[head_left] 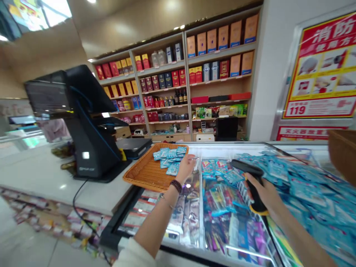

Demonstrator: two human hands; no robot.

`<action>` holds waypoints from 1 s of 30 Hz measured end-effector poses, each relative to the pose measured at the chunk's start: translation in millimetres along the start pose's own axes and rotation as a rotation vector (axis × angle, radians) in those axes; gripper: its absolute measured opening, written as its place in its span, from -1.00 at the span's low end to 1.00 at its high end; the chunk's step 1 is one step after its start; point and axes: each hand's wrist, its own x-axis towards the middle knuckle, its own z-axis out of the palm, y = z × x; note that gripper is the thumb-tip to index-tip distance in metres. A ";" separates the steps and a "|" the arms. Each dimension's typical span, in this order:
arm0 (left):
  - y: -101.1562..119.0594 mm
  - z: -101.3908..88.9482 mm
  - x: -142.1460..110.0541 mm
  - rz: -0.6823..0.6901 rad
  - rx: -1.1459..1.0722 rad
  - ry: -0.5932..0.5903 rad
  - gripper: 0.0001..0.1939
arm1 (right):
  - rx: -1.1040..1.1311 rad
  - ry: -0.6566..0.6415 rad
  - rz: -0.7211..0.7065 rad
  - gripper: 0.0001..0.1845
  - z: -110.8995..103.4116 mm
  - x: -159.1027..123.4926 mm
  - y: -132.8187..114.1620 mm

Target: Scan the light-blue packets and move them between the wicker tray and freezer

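My left hand (pixel 187 167), with a beaded bracelet on the wrist, is at the right edge of an orange-brown woven basket (pixel 147 174). Its fingers look loosely extended, and I see nothing held in them. Small blue packets (pixel 169 157) lie in the back right part of the basket, close to this hand. My right hand (pixel 263 193) is wrapped round the handle of a black and yellow barcode scanner (pixel 256 187). The scanner's head points left, above a few blue packets (pixel 215 167). A large heap of similar blue packets (pixel 303 189) spreads to the right.
A glass-topped freezer (pixel 201 222) filled with packaged goods stands under both hands. To the left, a black checkout terminal (pixel 91 148) sits on a white counter (pixel 50 185). A brown container (pixel 343 152) is at the right edge. Stocked shelves (pixel 164 81) line the back wall.
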 end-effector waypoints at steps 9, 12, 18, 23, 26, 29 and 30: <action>-38.6 -98.9 -7.7 -0.368 0.928 -0.080 -0.55 | 0.099 -0.247 0.122 -0.48 80.5 -12.0 22.9; -43.5 -95.8 -4.5 -0.392 0.957 -0.111 -0.54 | 0.068 -0.257 0.149 -0.47 82.7 -15.5 30.7; -47.9 -92.5 -0.3 -0.422 0.948 -0.129 -0.64 | 0.139 -0.207 0.157 -0.49 71.0 -15.2 44.8; -41.3 -97.8 -4.6 -0.429 0.884 -0.084 -0.72 | 0.188 -0.208 0.181 -0.52 64.8 -21.6 41.4; -32.5 -96.5 -8.2 -0.375 0.830 -0.013 -0.76 | 0.174 -0.213 0.184 -0.50 63.7 -25.9 35.0; -23.0 -85.5 -12.8 -0.250 0.566 0.079 -0.80 | 0.171 -0.205 0.182 -0.46 64.8 -26.9 31.1; -20.0 -78.8 -15.2 -0.202 0.430 0.107 -0.81 | 0.174 -0.203 0.182 -0.44 65.4 -26.6 30.7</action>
